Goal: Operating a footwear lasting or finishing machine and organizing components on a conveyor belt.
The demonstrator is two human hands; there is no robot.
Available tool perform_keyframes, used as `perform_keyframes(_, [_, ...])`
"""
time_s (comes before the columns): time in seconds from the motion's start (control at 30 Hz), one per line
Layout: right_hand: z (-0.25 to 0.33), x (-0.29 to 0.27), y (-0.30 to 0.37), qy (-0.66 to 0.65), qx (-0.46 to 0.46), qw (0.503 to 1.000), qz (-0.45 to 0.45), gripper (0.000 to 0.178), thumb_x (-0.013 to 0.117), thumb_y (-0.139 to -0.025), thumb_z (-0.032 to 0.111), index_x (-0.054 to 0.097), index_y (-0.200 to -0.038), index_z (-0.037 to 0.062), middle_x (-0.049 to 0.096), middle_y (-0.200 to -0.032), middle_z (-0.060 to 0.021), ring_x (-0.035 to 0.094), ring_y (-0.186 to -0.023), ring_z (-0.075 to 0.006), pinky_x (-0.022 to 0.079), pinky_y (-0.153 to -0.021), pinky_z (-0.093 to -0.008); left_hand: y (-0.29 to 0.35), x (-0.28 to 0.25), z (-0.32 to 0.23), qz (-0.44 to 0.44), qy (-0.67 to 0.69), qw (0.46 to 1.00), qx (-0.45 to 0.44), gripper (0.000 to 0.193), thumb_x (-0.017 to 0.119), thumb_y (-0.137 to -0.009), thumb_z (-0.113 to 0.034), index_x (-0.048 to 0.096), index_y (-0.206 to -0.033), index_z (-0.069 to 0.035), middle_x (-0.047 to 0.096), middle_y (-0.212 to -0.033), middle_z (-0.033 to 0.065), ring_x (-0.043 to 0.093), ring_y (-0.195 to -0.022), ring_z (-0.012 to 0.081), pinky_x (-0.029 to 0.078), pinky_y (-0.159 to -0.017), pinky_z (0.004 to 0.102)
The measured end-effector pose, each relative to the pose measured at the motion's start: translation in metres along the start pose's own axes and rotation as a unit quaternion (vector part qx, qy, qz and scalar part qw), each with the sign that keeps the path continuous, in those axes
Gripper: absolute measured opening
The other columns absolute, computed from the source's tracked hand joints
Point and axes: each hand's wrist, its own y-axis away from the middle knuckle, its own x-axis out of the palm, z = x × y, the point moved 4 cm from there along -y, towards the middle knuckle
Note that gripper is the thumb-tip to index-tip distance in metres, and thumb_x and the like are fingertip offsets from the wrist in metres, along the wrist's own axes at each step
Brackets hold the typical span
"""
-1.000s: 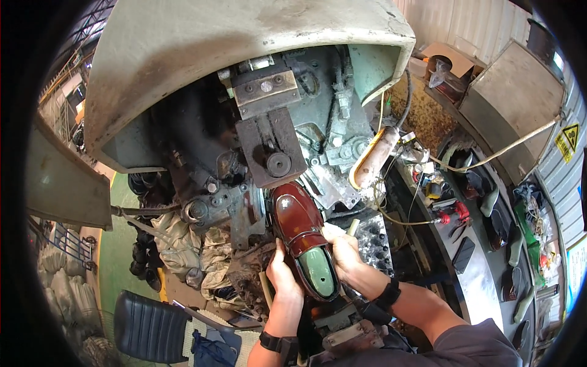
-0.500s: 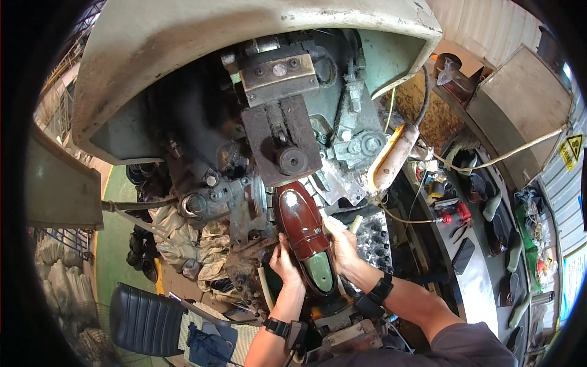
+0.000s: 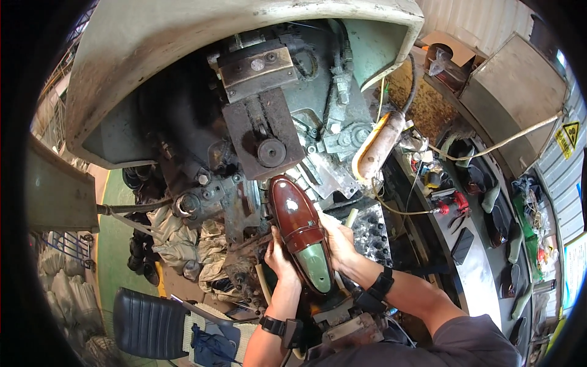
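Observation:
A glossy reddish-brown leather shoe (image 3: 296,214) lies between my two hands, its toe pointing away from me under the machine's dark metal block (image 3: 264,131). A green shoe last (image 3: 313,269) fills the shoe and shows through its opening. My left hand (image 3: 281,260) grips the shoe's left side, fingers partly hidden beneath it. From the right side my right hand (image 3: 340,248) presses against the shoe, with something whitish at its fingertips. Whether the toe touches the machine parts around it, I cannot tell.
A cream machine hood (image 3: 232,24) arches overhead. A tubular work lamp (image 3: 380,147) hangs right of the block. On the right bench lie a phone (image 3: 463,246), a red tool (image 3: 454,203) and several dark shoes. A black chair (image 3: 147,323) stands at lower left.
The shoe has tilted in my hands, so more of the green last shows. Both hands keep their hold. The whole view has shifted a little, with the machine now farther left.

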Motion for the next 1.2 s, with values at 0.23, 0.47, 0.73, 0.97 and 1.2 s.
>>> perform_keyframes(0.23, [0.0, -0.007, -0.005, 0.058, 0.019, 0.998, 0.012, 0.037, 0.074, -0.095, 0.033, 0.07, -0.12, 0.005, 0.073, -0.113, -0.0067, 0.071, -0.094, -0.0147, 0.059, -0.082, -0.0309, 0.004, 0.003, -0.005, 0.058, -0.01, 0.997, -0.04, 0.045, 0.067, -0.099, -0.04, 0.066, -0.117, 0.001, 0.071, -0.112, 0.0104, 0.07, -0.092, 0.0222, 0.059, -0.08, 0.0371])
perform_keyframes(0.47, [-0.006, -0.01, -0.005, -0.006, 0.032, 0.998, 0.045, 0.034, 0.068, -0.097, 0.017, 0.065, -0.128, 0.0045, 0.071, -0.12, -0.0084, 0.068, -0.109, -0.0201, 0.055, -0.097, -0.0372, 0.008, 0.003, 0.002, 0.072, 0.086, 0.986, -0.122, 0.046, 0.064, -0.101, -0.039, 0.065, -0.122, 0.001, 0.07, -0.116, 0.0102, 0.069, -0.098, 0.0231, 0.058, -0.086, 0.0399])
perform_keyframes(0.73, [-0.006, -0.02, -0.005, -0.031, -0.018, 0.999, -0.017, 0.019, 0.068, -0.094, 0.002, 0.067, -0.113, 0.0, 0.073, -0.107, -0.0116, 0.072, -0.095, -0.0224, 0.062, -0.084, -0.0361, 0.01, -0.003, 0.008, -0.008, 0.064, 0.996, -0.057, 0.037, 0.069, -0.099, -0.033, 0.065, -0.108, 0.003, 0.07, -0.106, 0.0111, 0.069, -0.092, 0.0242, 0.059, -0.081, 0.0448])
perform_keyframes(0.97, [0.009, -0.01, 0.009, -0.028, -0.04, 0.998, -0.04, 0.017, 0.069, -0.093, -0.001, 0.066, -0.11, -0.0011, 0.073, -0.103, -0.0107, 0.072, -0.09, -0.0211, 0.062, -0.082, -0.0357, 0.022, 0.001, 0.01, 0.017, 0.061, 0.996, -0.058, 0.042, 0.056, -0.104, -0.04, 0.065, -0.121, -0.003, 0.07, -0.114, 0.0121, 0.069, -0.1, 0.0277, 0.057, -0.089, 0.0434])
perform_keyframes(1.2, [0.012, -0.01, 0.006, -0.007, -0.032, 0.999, -0.037, 0.015, 0.069, -0.094, 0.002, 0.068, -0.108, -0.0016, 0.074, -0.104, -0.0121, 0.073, -0.09, -0.0209, 0.062, -0.08, -0.0346, 0.025, 0.009, 0.002, 0.008, 0.102, 0.991, -0.086, 0.039, 0.062, -0.103, -0.033, 0.064, -0.117, 0.003, 0.07, -0.111, 0.0132, 0.07, -0.094, 0.0279, 0.058, -0.082, 0.0446])
